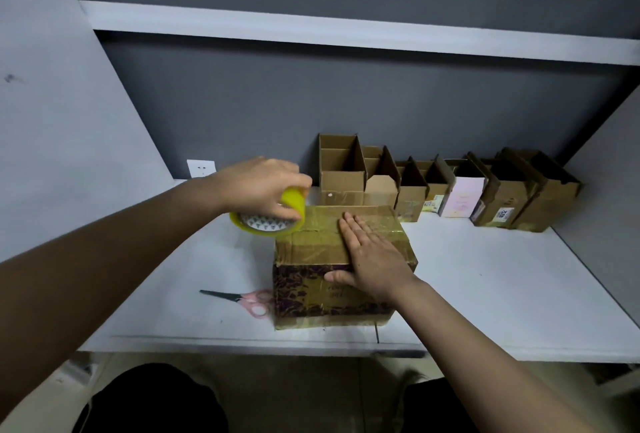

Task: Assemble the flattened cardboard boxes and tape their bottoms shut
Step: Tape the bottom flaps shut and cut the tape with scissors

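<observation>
Head view, only one. Cardboard box (322, 249) sits on the white table (502, 294), just below frame centre, closed face up and covered with glossy tape strips. Its near side has a dark purple printed pattern and some blurred lettering, unreadable.

Right hand (372, 256) lies flat on the box top, fingers spread and pointing to 11 o'clock, thumb hooked over the near top edge onto the printed side. Palm down, open wide, gripping nothing, just pressing.

Left hand (258, 187) is at 10 o'clock from the box, closed around a roll of yellow packing tape (268, 216). The roll is tilted, and its lower rim is at the box's far-left top corner; contact with the cardboard looks likely, but a free tape end cannot be made out.

Scissors (239, 299) with pink handles lie flat on the table at 9 o'clock from the box, blades pointing left, handles just beside the box's left side.

Row of assembled open boxes (450, 187) stands along the back wall from 12 to 2 o'clock of the taped box, flaps up, touching one another. One has a pale pink face.

Wall socket (201, 168) at 10 o'clock, behind the left wrist. White shelf (346, 31) runs across above.
</observation>
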### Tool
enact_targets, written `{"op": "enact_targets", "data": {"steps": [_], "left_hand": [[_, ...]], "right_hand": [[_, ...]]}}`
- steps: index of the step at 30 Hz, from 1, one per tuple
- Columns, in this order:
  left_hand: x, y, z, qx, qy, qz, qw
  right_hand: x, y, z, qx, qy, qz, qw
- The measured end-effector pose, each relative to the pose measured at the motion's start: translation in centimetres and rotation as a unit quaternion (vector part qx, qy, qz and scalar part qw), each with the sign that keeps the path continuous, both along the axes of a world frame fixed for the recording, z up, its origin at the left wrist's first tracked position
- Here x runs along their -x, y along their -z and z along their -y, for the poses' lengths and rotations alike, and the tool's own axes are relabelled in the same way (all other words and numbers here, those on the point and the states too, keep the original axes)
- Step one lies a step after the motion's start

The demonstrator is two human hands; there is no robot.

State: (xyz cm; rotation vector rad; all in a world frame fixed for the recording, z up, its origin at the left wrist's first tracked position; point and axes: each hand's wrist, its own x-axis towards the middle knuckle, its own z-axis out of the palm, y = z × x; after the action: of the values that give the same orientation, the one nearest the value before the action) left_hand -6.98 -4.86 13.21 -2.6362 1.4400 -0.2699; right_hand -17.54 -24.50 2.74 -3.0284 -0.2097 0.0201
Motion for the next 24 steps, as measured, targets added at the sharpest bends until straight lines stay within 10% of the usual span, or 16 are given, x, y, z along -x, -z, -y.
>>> {"op": "enact_targets", "data": {"steps": [12,24], "left_hand": [[-0.9,-0.2,-0.4,-0.155,0.055,0.082,0.983],[-2.2,3.2,-3.3,-0.091,0.036,0.001,0.995]], "right_hand": [[0.0,0.1,0.2,-0.005,-0.007,0.011,1.0],[0.0,0.3,0.2,0.002,-0.01,0.021,1.0]]}}
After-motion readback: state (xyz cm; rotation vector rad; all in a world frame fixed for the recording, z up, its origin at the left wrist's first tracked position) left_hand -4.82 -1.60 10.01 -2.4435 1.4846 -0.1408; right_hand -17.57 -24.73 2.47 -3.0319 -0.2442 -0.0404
